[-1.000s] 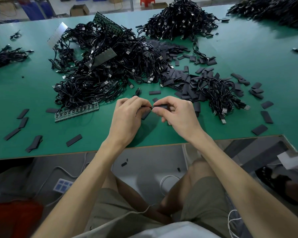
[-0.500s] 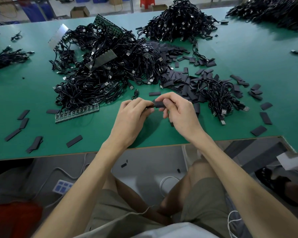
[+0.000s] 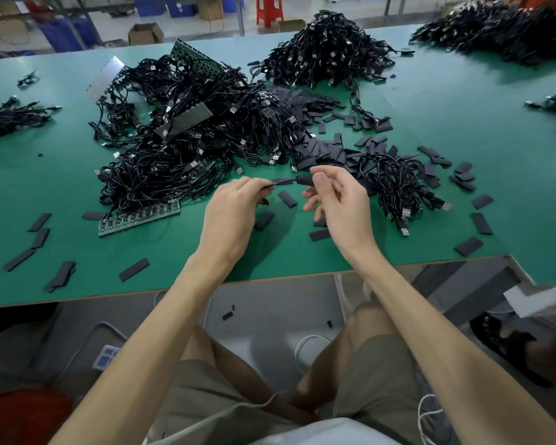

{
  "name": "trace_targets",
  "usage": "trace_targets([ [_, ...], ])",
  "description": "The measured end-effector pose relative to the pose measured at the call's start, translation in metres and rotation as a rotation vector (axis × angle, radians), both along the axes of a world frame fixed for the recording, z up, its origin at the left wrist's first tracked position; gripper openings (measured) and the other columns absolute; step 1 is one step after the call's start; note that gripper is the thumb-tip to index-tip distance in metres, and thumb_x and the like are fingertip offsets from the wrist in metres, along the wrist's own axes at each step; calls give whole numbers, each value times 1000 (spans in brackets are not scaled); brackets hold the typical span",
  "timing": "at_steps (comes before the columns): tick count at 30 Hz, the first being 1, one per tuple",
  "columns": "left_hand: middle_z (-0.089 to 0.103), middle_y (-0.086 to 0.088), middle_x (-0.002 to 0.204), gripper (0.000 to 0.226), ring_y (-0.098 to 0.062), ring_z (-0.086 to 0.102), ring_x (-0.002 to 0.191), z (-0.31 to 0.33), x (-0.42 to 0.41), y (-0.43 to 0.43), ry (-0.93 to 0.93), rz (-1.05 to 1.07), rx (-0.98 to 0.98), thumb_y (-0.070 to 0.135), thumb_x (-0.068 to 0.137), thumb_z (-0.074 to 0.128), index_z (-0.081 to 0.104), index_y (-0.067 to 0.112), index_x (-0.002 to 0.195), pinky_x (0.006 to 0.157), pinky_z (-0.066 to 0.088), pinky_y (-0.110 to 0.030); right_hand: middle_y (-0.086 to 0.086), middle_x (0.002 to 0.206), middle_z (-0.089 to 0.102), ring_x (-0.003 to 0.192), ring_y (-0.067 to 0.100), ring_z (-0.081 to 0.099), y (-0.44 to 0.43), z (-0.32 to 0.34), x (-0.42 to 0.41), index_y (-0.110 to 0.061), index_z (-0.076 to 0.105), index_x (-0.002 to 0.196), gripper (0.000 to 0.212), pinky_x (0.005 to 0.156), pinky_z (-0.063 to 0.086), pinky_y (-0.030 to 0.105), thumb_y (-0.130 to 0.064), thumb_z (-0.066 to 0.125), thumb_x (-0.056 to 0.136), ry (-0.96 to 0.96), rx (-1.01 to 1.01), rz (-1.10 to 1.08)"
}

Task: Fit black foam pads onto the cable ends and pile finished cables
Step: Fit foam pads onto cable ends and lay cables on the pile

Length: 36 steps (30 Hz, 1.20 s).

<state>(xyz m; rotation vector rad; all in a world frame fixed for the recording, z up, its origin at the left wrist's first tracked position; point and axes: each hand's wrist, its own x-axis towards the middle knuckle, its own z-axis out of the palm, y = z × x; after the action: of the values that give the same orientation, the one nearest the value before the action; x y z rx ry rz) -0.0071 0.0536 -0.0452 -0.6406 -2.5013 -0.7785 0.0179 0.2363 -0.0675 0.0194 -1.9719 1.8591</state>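
Observation:
My left hand pinches a black foam pad at its left end, above the green table. My right hand pinches a cable end between thumb and forefinger, right at the pad's other end; its other fingers are spread loosely. A large tangle of black cables lies behind my left hand. A smaller bundle of cables lies just right of my right hand. Loose foam pads are heaped behind my hands.
Another cable pile sits at the back centre, one more at the far right. Green circuit board strips lie left of my hands. Stray pads dot the near table. The table edge runs under my wrists.
Both hands have risen and moved away from me. The right hand has opened its lower fingers and now holds the cable end only by thumb and forefinger.

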Motion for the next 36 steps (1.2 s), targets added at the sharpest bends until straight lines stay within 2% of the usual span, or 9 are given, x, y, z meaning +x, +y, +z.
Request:
trace_targets([
  [7, 72, -5, 95, 20, -24, 65, 93, 52, -25, 28, 27, -101, 210, 15, 100, 60, 75, 8, 110, 85, 51, -45, -3, 89, 70, 73, 10, 70, -3, -2, -1, -19, 59, 121, 29, 55, 50, 25, -29, 70, 96, -113, 117, 99],
  [13, 72, -7, 96, 17, -28, 61, 92, 61, -31, 74, 185, -275, 82, 8, 94, 65, 80, 9, 102, 78, 52, -45, -7, 83, 71, 72, 7, 70, -6, -6, -3, -22, 63, 114, 22, 65, 50, 25, -27, 72, 96, -181, 232, 117],
  [17, 71, -7, 98, 18, -30, 61, 93, 62, -32, 108, 167, -355, -35, 13, 98, 62, 78, 10, 105, 81, 49, -50, 2, 69, 68, 58, 3, 62, -6, -5, -1, -23, 62, 91, 10, 59, 45, 22, -17, 68, 96, -157, 236, 110],
  [21, 70, 1, 88, 18, -14, 66, 86, 69, -28, 132, -57, -446, 138, 7, 100, 58, 76, 4, 104, 80, 52, -30, -7, 64, 68, 55, 3, 63, -8, -5, -1, -9, 66, 90, 9, 52, 44, 16, -5, 58, 93, -196, 305, 86],
  [24, 68, 7, 80, 18, 5, 65, 68, 77, -32, 147, -289, -474, 378, 0, 100, 55, 73, -3, 100, 66, 48, -11, 9, 79, 70, 72, 21, 69, -9, -1, -2, 0, 61, 108, 17, 59, 50, 32, -3, 55, 92, -237, 318, 95],
  [28, 69, -11, 77, 20, -19, 62, 60, 77, -45, 165, -611, -425, 441, 7, 102, 57, 71, -8, 102, 56, 55, -30, 11, 89, 72, 79, 23, 68, -9, 2, -1, 0, 60, 106, 14, 68, 53, 40, -3, 54, 93, -284, 349, 112],
  [29, 69, -12, 77, 23, -20, 62, 60, 73, -47, 168, -673, -399, 390, 10, 102, 58, 71, -10, 101, 59, 57, -34, 3, 85, 73, 77, 16, 68, -7, 1, -2, -6, 62, 97, 9, 63, 52, 38, -2, 54, 93, -298, 359, 111],
  [32, 75, -15, 88, 25, -18, 69, 66, 56, -52, 174, -838, -285, 287, 14, 101, 61, 70, -10, 103, 69, 62, -33, -20, 42, 52, 46, -3, 49, -4, -2, -2, -18, 45, 63, 36, 49, 33, 21, 5, 53, 89, -331, 387, 80],
  [36, 72, -20, 107, 26, -23, 77, 79, 48, -57, 169, -864, -247, 340, 12, 101, 60, 63, -11, 114, 64, 62, -30, -24, 40, 48, 42, -4, 46, -7, 1, 1, -24, 38, 61, 43, 44, 32, 14, 6, 54, 88, -294, 396, 73],
])
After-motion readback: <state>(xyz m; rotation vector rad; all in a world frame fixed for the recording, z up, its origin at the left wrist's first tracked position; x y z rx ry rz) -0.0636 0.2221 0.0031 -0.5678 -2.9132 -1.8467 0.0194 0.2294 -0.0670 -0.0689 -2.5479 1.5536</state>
